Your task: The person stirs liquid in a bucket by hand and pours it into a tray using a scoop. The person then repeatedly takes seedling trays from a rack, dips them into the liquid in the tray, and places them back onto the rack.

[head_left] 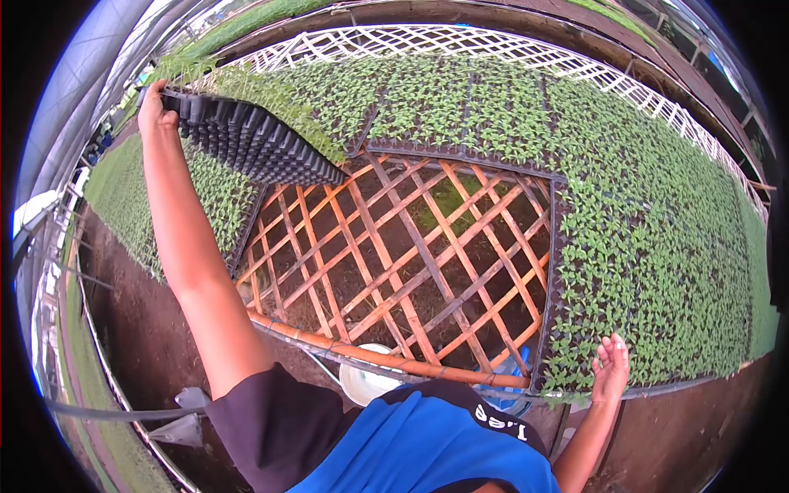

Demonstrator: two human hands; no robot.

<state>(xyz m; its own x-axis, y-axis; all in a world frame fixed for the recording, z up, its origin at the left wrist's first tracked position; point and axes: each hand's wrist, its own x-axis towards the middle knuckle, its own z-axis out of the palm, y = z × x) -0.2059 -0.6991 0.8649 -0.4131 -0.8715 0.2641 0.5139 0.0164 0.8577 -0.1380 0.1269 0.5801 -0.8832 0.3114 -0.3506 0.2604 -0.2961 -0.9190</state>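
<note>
My left hand point(158, 112), stretched far out to the upper left, is closed on the edge of a black seedling tray point(246, 135). The tray is tilted, so its rows of cell undersides face me, and feathery green seedlings point(279, 94) stand on its upper side. One of its corners reaches down to the edge of the bare wooden lattice point(427, 255). At the lower right, my right hand point(611, 370) hangs over broad-leaved seedlings point(649, 287) in trays. Its fingers are loosely curved and apart, and nothing shows in them.
More seedling trays point(460, 111) line the lattice bench's far side, with another group point(209, 185) at the left. A wooden rail point(386, 357) forms the near edge. Below it are a white bucket point(362, 382) and something blue. A white lattice point(460, 37) runs behind.
</note>
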